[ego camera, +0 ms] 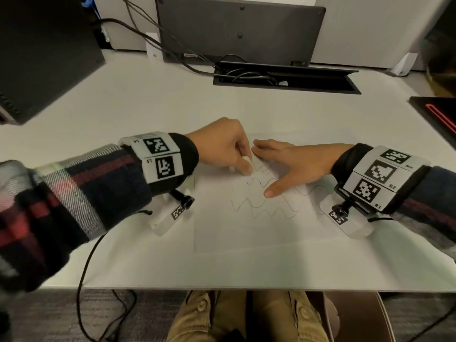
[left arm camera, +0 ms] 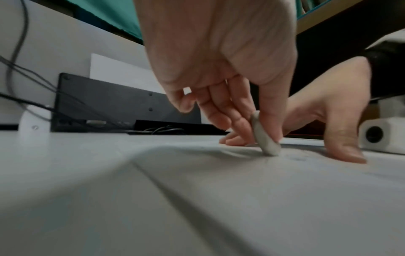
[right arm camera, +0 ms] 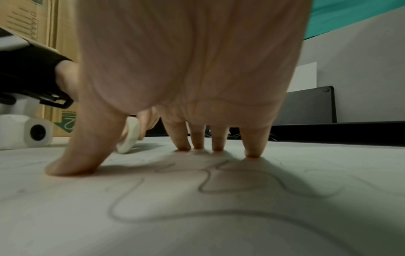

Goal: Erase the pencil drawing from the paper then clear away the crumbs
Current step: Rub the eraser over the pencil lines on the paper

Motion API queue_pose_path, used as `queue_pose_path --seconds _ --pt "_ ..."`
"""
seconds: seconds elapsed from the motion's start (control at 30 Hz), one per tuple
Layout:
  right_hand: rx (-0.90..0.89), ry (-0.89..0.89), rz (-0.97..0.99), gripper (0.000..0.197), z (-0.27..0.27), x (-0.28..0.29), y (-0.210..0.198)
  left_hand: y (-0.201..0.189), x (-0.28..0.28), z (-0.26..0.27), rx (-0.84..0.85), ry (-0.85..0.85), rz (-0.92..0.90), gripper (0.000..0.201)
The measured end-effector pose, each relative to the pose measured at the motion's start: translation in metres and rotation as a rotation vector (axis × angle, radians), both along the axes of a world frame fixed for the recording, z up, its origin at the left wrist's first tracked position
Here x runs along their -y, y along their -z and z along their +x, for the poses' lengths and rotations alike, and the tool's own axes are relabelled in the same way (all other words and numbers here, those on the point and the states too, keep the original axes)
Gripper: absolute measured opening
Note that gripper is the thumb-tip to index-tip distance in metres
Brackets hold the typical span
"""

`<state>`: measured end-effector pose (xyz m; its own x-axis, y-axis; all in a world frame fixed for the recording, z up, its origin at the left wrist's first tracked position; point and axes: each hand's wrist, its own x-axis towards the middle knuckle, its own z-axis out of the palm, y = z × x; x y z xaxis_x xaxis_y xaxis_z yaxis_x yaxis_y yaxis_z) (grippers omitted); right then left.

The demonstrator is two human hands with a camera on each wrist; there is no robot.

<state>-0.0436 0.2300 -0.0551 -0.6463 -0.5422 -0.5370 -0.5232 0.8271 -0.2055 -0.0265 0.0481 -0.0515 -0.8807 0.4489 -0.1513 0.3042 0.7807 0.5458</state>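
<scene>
black monitor (ego camera: 240,28), cables (ego camera: 153,38), cable tray (ego camera: 286,77)

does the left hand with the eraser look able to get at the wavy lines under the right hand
Probably not yet. The left hand has the eraser on the paper beside the right hand, whose spread fingers and thumb press down over those lines. The lines nearer the person lie uncovered.

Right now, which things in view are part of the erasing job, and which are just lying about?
In use: eraser in left hand; paper; pencil lines; right hand pressing the paper.

Lying about: monitor, cables, cable tray, dark box.
</scene>
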Motion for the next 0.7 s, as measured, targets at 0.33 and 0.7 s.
queue_pose_path --seconds 0.33,0.7 --pt "0.008 -0.020 -0.043 0.107 -0.006 -0.002 0.006 0.000 -0.011 0.001 -0.006 0.039 -0.016 0.016" --pt "-0.009 -0.039 -0.042 0.104 -0.007 -0.003 0.007 0.002 -0.009 0.000 -0.060 -0.012 -0.020 0.019"
